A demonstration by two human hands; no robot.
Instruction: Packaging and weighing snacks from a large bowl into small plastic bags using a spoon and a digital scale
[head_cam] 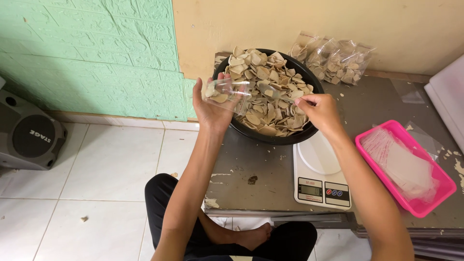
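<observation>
Fingers of the left hand (211,107) curled upward around a small clear plastic bag (226,93), gripping it near the centre of the frame, a few pale chips already inside. Fingertips of the right hand (319,110) pinched together on a chip at the right edge of the heap, just right of centre. Between and behind both hands, a wide black bowl (270,137) heaped with thin beige chips (268,92). Directly below the bowl, toward lower centre, a white digital kitchen scale (318,183), its platform partly under the bowl's rim. All resting on a worn grey low table (256,169). In the upper right, several filled clear bags (333,60) leaning against the yellow wall. At the right edge, a pink tray (425,205) holding a stack of empty clear bags. At far left, a dark speaker (29,137) on white floor tiles beneath a green textured wall panel.
</observation>
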